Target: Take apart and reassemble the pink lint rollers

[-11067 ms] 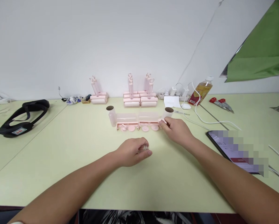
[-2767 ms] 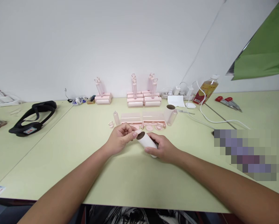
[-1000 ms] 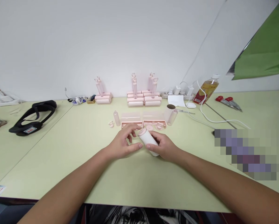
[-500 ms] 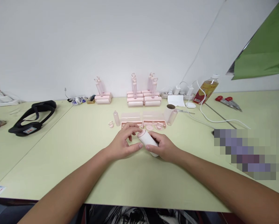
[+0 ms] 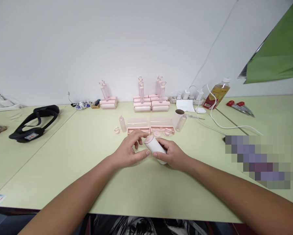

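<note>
A white roll [image 5: 156,149] with a pink end cap is tilted above the table, its capped end up and to the left. My right hand [image 5: 172,153] is wrapped round its right side. Beside the capped end, my left hand [image 5: 131,149] has its fingers apart and curved, with nothing held. Just beyond the hands lie two pink cases [image 5: 161,128] with clear lids, a pink disc [image 5: 157,133] and pink ringed caps [image 5: 116,130]. A clear pink tube [image 5: 122,124] stands to the left; another leans by a hollow white roll [image 5: 177,118] on the right.
Assembled pink sets [image 5: 142,107] stand along the wall. A black strap [image 5: 34,125] lies at left. Toward the right are a drink bottle [image 5: 216,93], white cables [image 5: 217,124], red-handled tools [image 5: 239,107] and a blurred-out object [image 5: 257,161]. Green cloth [image 5: 276,49] hangs at upper right.
The fingers of my left hand have drawn slightly back from the roll's pink end, showing more of it. My right hand and the roll are nearly unmoved.
</note>
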`<state>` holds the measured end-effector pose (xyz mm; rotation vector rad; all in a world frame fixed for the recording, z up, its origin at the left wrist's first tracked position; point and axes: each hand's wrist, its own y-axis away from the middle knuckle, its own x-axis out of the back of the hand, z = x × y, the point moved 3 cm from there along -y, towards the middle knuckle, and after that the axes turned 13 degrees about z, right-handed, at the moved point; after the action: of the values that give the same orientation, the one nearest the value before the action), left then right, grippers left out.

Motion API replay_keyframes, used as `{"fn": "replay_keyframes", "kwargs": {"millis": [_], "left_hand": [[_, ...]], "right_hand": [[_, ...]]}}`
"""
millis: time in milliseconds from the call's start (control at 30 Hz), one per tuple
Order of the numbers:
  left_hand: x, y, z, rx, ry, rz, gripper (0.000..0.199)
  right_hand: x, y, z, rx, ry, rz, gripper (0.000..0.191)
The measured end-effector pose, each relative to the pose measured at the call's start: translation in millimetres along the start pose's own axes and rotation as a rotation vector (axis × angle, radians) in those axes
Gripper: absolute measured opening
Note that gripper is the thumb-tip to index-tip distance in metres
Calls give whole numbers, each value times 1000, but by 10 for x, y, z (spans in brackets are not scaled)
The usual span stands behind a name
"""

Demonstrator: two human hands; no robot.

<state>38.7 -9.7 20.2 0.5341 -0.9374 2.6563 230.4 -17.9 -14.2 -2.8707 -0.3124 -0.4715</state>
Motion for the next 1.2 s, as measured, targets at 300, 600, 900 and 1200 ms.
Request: {"fn": "replay_keyframes", "kwargs": {"millis": [300,600,900,1200], "left_hand": [[0,3,-2,-16,3,7,38],[6,11,-14,13,14,5,39],[12,13,-6,-8,5,18,35],[35,25,-42,-6,60,220,75]], "right_hand": [[3,-2,-7,-2,-5,4,49],[3,-4,2,4,-14,4,49],[-1,-2,3,-14,-17,4,49],[4,-1,-4,-13,-6,22,44]]}}
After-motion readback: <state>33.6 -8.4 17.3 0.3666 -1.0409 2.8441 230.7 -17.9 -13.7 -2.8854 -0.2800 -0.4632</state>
